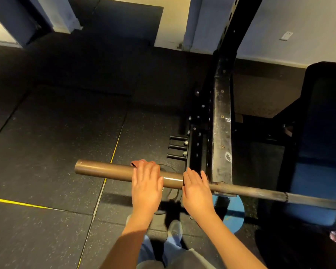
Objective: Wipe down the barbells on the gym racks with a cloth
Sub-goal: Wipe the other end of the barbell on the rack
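Barbell [105, 170] rests on the rack [221, 133], its sleeve end pointing to 9 o'clock. The left hand [146, 183] presses the reddish cloth [135, 163] onto the sleeve, grip flat. At its 3 o'clock the right hand [197, 189] rests on the bar, grip flat.

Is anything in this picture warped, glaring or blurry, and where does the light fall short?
Head view: the wide-angle lens slightly bows the barbell and the floor seams. Warm light leaves a glare streak on the bar between the left hand and the right hand, whose fingertips smear slightly. The bench sinks into shadow.
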Tool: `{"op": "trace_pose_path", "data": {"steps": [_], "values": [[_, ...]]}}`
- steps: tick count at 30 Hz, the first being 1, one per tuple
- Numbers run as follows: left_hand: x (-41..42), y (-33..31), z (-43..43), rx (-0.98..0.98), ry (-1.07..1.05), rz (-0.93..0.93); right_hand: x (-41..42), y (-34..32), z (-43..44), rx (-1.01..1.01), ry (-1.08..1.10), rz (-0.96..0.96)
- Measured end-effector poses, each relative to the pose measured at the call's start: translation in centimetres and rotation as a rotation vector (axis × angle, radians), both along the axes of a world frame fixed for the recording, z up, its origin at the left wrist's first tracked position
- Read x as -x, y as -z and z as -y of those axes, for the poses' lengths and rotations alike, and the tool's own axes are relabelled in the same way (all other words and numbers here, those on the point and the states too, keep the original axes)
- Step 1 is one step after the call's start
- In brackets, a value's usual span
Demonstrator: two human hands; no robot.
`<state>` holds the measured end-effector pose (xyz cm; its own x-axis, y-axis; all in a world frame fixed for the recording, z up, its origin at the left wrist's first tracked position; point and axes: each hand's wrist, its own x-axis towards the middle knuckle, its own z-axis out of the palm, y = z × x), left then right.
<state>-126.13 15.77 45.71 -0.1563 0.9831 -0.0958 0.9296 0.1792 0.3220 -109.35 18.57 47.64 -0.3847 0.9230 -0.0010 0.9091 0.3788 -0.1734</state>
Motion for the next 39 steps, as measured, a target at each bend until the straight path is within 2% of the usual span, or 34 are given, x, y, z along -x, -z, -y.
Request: {"op": "trace_pose_path", "data": {"steps": [2,5,8,11,16,19,23,26,29,32,37,39], "values": [[-0.4,-0.1,-0.3,-0.015,0.089,0.047,0.6,0.2,0.1,0.013,-0.001,0.000],[2.6,-0.2,0.1,-0.065,0.170,-0.014,1.5,0.5,0.0,0.055,-0.006,-0.016],[6.5,0.0,0.7,-0.029,0.044,-0.043,2.3,0.6,-0.1,0.090,-0.019,-0.001],[6.1,-0.2,0.5,0.023,-0.041,-0.041,2.7,0.8,0.3,0.099,0.006,0.020],[2.8,-0.4,0.6,-0.023,0.135,0.076,3.8,1.2,0.9,0.085,0.040,-0.025],[5.7,-0.3,1.0,-0.029,0.175,-0.002,4.7,1.2,1.2,0.072,0.018,-0.025],[9.1,-0.3,1.3,0.003,0.008,-0.012,5.7,1.2,1.3,0.079,0.018,-0.013],[7.2,-0.5,0.8,0.003,-0.061,0.030,6.2,1.3,1.3,0.071,0.071,-0.068],[6.7,-0.6,0.7,-0.017,0.061,0.032,7.1,1.3,1.4,0.117,0.091,-0.070],[10.2,-0.7,1.0,-0.002,0.143,-0.018,7.6,1.4,1.5,0.095,0.101,-0.038],[13.4,-0.5,0.9,-0.029,-0.127,-0.034,6.8,1.9,1.8,0.051,0.075,-0.062],[11.9,-0.6,0.7,-0.050,-0.141,-0.016,7.0,1.8,1.8,0.055,0.092,-0.050]]}}
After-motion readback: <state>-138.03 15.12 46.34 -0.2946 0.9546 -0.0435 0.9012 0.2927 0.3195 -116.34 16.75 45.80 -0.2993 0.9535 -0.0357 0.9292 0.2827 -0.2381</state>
